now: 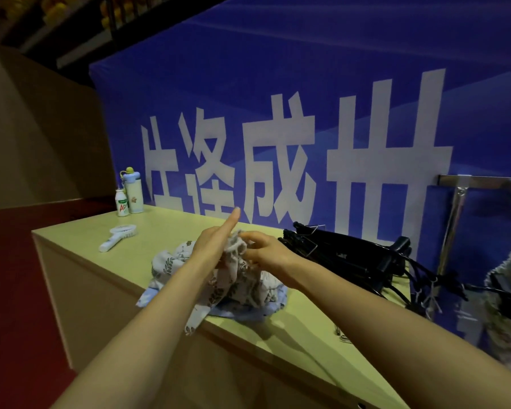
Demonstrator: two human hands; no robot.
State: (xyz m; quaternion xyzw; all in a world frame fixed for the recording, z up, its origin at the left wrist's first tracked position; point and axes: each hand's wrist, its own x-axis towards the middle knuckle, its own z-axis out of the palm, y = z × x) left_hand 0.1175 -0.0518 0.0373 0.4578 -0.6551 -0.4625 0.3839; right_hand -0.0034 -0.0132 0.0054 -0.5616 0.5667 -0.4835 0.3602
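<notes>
Head view, looking down along two bare forearms. Got a leaf-print cloth [242,281] heaped near the front edge of a pale green table [165,225], on top of a light blue cloth [248,312], with one corner hanging over the edge. Pulled up at the top into a bunch, right between the two hands. Holding that bunch with the left hand [216,246], lower fingers curled in against the fabric as far as can be made out, with one finger poked out straight toward the back. Pinching the same bunch from the other side with the right hand [267,255], fingers bent, tips on the fabric. Barely any gap between the hands, both up off the tabletop.

Elsewhere on the table: a tangle of black hangers [351,255] just right of the cloth, a white handheld fan [118,236] lying flat well off to the left, and at the far left corner a small white drink bottle [121,203] right up against a taller pale bottle [134,191]. Behind all of it, a big blue banner [278,84] with white characters. Over on the right, a metal rack [455,202] and something grey and fluffy [508,290], too blurry to name.
</notes>
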